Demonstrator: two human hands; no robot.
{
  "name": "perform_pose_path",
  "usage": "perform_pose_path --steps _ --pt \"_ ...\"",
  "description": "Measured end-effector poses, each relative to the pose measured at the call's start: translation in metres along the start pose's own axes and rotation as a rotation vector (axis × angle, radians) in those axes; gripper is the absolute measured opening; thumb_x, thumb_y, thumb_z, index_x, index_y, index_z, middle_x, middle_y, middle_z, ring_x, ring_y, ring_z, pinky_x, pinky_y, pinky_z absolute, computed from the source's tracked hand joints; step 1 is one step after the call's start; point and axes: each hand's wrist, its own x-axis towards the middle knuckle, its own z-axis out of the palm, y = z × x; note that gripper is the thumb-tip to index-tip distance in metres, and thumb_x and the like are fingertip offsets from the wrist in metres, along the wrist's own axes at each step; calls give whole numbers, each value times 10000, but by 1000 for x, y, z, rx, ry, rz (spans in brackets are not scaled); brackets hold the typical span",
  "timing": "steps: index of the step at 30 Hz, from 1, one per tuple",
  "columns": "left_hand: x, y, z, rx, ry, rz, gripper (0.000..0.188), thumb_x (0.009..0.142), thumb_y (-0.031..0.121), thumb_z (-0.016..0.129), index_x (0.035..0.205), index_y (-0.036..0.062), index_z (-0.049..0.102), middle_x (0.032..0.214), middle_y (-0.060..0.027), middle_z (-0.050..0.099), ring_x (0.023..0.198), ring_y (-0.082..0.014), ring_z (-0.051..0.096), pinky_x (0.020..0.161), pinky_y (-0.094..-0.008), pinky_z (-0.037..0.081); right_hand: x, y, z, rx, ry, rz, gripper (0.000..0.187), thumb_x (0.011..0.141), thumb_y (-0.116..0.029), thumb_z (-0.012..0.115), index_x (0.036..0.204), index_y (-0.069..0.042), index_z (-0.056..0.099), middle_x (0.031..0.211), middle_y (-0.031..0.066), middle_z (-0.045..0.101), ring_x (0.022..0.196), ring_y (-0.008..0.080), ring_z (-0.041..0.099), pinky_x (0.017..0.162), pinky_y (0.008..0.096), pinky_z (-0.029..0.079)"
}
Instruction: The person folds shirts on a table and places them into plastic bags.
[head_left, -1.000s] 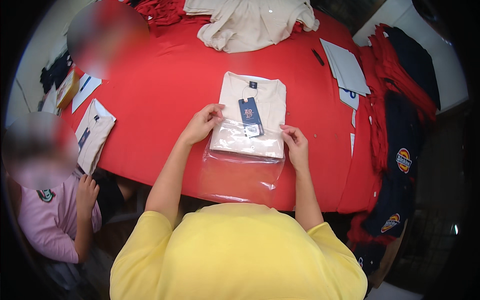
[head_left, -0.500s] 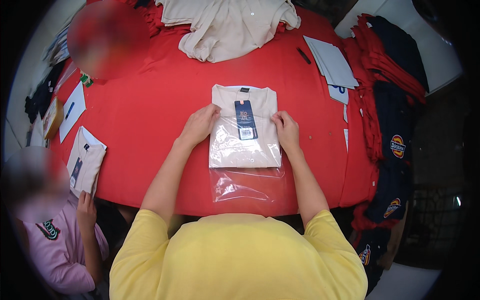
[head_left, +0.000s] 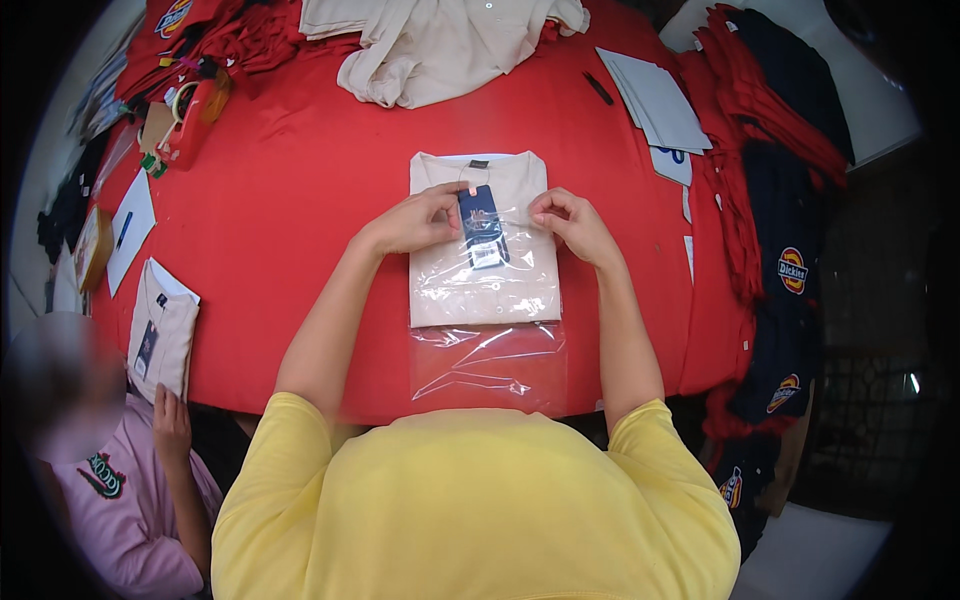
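Observation:
In front of me on the red-covered table lies a folded cream shirt (head_left: 435, 290), its collar away from me. A clear plastic bag (head_left: 485, 365) covers its lower part, and the bag's empty end spreads toward me. A dark blue hang tag (head_left: 482, 228) lies on the shirt, partly under the film. My left hand (head_left: 415, 222) is closed in a pinch beside the tag, apparently on the bag's edge. My right hand (head_left: 578, 225) pinches the bag's rim near the shirt's right side.
At the left a co-worker's hand (head_left: 172, 420) touches another folded cream shirt (head_left: 165, 335). Loose cream garments (head_left: 430, 60) lie at the far side. White cards (head_left: 655, 100) and a black pen-like object (head_left: 598, 88) lie right, beside red and navy garments (head_left: 780, 210). A red tape dispenser (head_left: 205, 112) stands far left.
My left hand has moved inward from the shirt's left edge to beside the tag. My right hand has shifted slightly up and inward. The far-left tape dispenser and red garments have come into view.

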Motion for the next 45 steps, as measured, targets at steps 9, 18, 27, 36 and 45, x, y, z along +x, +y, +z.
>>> perform_pose_path --steps 9,18,27,36,45 --pt "5 -7 -3 -38 164 -110 122 851 135 636 898 38 580 1328 -153 527 1141 -274 539 982 -355 424 10 17 6 -218 167 -131 94 854 -101 650 893 -17 637 1211 83 576 951 158 562 841 280 460" --pt "21 -55 -21 222 328 -38 128 868 168 626 918 57 587 1437 -136 420 1257 -333 424 1049 -392 357 54 39 10 -468 194 -185 148 855 -164 643 926 -34 652 1362 154 472 1205 322 473 1003 393 402" --pt "96 -39 -35 376 430 -293 192 880 201 619 1010 62 594 1081 -108 645 1003 -328 569 892 -386 406 89 34 -4 -464 337 -136 153 934 -161 525 984 -27 578 915 160 660 852 307 638 782 382 479" --pt "103 72 47 618 354 -222 587 893 567 520 919 -9 629 779 -200 658 804 -373 651 744 -467 508 -3 38 2 43 225 160 215 1003 -230 444 1071 -41 521 846 88 651 690 135 606 590 289 482" --pt "-19 68 142 541 354 -231 336 837 191 583 1117 5 589 841 -194 676 745 -353 669 642 -450 520 -65 43 29 581 -91 374 384 1002 -257 472 1272 10 421 1038 204 638 653 204 647 532 284 535"
